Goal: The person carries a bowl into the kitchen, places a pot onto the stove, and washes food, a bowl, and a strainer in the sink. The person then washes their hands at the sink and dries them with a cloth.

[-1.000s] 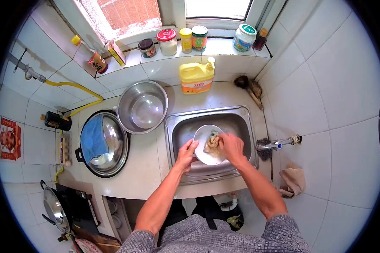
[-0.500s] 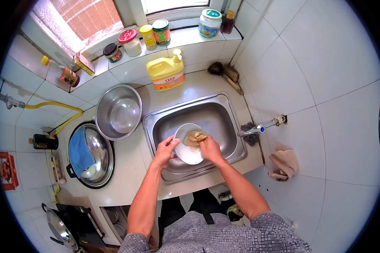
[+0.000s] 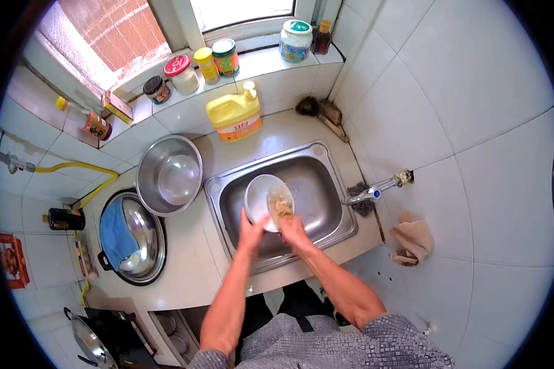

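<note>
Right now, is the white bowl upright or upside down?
Open side up: the white bowl shows its interior to the camera. Its exact tilt, I cannot tell.

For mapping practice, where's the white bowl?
In the head view, the white bowl is over the sink, left of the faucet, by the left hand.

One yellow pump jug (image 3: 235,118); one steel basin (image 3: 177,179); one blue cloth (image 3: 117,232), draped over metal lid (image 3: 146,237); one red-capped jar (image 3: 182,76), on windowsill (image 3: 264,71).

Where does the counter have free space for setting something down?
The counter is bare between the domed lid and the sink, in front of the steel basin; a smaller patch lies behind the sink, between yellow jug and brush. Basin and lid crowd the left.
</note>
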Available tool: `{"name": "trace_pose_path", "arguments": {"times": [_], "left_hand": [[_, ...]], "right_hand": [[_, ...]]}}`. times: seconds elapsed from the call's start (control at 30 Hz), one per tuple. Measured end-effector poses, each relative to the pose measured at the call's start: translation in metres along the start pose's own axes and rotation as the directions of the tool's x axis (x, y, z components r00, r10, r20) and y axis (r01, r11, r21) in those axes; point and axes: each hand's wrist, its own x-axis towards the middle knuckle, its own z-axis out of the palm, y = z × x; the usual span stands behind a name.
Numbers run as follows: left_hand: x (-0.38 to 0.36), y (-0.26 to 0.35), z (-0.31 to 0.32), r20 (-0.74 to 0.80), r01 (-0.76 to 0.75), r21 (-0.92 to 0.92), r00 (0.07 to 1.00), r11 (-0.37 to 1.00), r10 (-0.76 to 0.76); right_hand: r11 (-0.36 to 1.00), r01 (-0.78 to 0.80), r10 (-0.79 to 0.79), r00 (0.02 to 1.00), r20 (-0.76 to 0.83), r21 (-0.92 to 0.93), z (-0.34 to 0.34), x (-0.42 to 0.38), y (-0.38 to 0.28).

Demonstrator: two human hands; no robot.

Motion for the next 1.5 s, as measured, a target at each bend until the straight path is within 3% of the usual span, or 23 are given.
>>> {"name": "trace_pose_path", "arguments": {"times": [0.03,0.1,0.13,0.17,0.2,0.23,0.3,0.37,0.43,0.47,0.6,0.67,0.7,0.77,0.83,0.93,1.0,1.03,1.1,1.13,1.2,1.33,1.5], "left_hand": [[0.009,-0.041,-0.006,-0.054,-0.267,0.080,0.961,0.960,0.272],[0.011,-0.061,-0.018,-0.036,-0.286,0.190,0.954,0.939,0.298],[0.005,-0.040,-0.024,0.079,-0.126,0.132,0.990,0.983,0.116],[0.004,-0.008,-0.024,0.206,0.036,0.088,0.977,0.995,-0.054],[0.006,0.003,-0.022,0.263,-0.006,0.125,0.964,0.992,-0.027],[0.005,-0.005,-0.016,0.265,-0.008,0.126,0.964,0.992,-0.026],[0.005,-0.037,-0.004,-0.076,-0.250,0.025,0.965,0.968,0.251],[0.002,-0.050,-0.012,-0.126,-0.230,0.057,0.964,0.972,0.235],[0.008,-0.048,-0.027,0.010,-0.183,0.128,0.983,0.975,0.183],[0.001,-0.030,-0.024,0.047,-0.096,0.159,0.995,0.983,0.090],[-0.013,0.002,-0.022,0.270,0.204,0.055,0.939,0.977,-0.211],[-0.013,0.002,-0.019,0.305,0.276,0.018,0.914,0.961,-0.268],[-0.015,0.001,-0.019,0.338,0.346,-0.018,0.885,0.938,-0.320],[-0.015,0.004,-0.017,0.353,0.369,-0.030,0.873,0.929,-0.336],[-0.016,0.010,-0.015,0.365,0.391,-0.045,0.863,0.919,-0.349],[-0.009,0.016,-0.018,0.311,0.306,-0.065,0.911,0.950,-0.272],[-0.002,0.018,-0.018,0.278,0.298,-0.058,0.922,0.953,-0.271],[0.001,0.019,-0.018,0.248,0.288,-0.045,0.931,0.956,-0.269],[0.005,0.017,-0.020,0.247,0.310,-0.024,0.923,0.950,-0.295],[0.006,0.015,-0.020,0.248,0.336,0.003,0.912,0.942,-0.326],[0.000,0.023,-0.010,0.260,0.317,0.023,0.914,0.948,-0.312],[-0.009,0.031,-0.005,0.210,0.290,0.058,0.932,0.955,-0.296],[-0.011,0.040,-0.001,0.084,0.178,0.125,0.978,0.976,-0.190]], "right_hand": [[0.992,-0.095,0.082,0.987,0.136,0.087,-0.001,-0.008,-0.005],[0.987,0.004,0.024,0.985,0.170,-0.161,-0.018,0.019,0.004],[0.987,-0.005,0.032,0.985,0.171,-0.158,-0.020,0.040,0.029],[0.917,0.262,-0.268,0.963,0.021,-0.302,-0.022,0.071,0.057],[0.749,0.465,-0.560,0.825,-0.077,-0.473,-0.023,0.072,0.052],[0.748,0.466,-0.562,0.823,-0.079,-0.472,-0.018,0.060,0.056],[0.990,-0.060,0.055,0.998,0.043,0.127,0.007,-0.012,0.001],[0.996,-0.052,0.043,0.991,0.128,0.069,-0.005,-0.001,0.009],[0.898,0.060,0.006,0.989,0.148,-0.436,-0.021,0.023,0.006],[0.691,0.296,-0.355,0.934,0.047,-0.659,-0.021,0.050,0.029],[0.557,0.336,-0.483,0.875,0.033,-0.759,-0.036,0.038,-0.029],[0.113,0.615,-0.882,0.423,0.206,-0.780,-0.029,0.038,-0.049],[0.117,0.613,-0.881,0.427,0.204,-0.781,-0.026,0.038,-0.056],[-0.205,0.725,-0.877,0.162,0.452,-0.658,-0.022,0.036,-0.068],[-0.242,0.717,-0.846,0.174,0.504,-0.653,-0.026,0.031,-0.069],[-0.220,0.612,-0.693,0.450,0.564,-0.759,-0.035,0.024,-0.061],[-0.092,0.549,-0.423,0.734,0.532,-0.831,-0.034,0.008,-0.054],[-0.095,0.551,-0.422,0.732,0.535,-0.829,-0.031,0.009,-0.046],[0.464,0.621,-0.313,0.782,0.539,-0.632,-0.021,0.012,-0.033],[0.468,0.618,-0.313,0.785,0.535,-0.632,-0.013,0.014,-0.031],[0.560,0.772,-0.624,0.631,0.460,-0.300,0.005,0.012,-0.034],[0.286,0.652,-0.757,0.603,0.252,-0.702,0.004,0.033,-0.054],[0.254,0.482,-0.695,0.694,0.189,-0.839,-0.018,0.030,-0.028]]}}
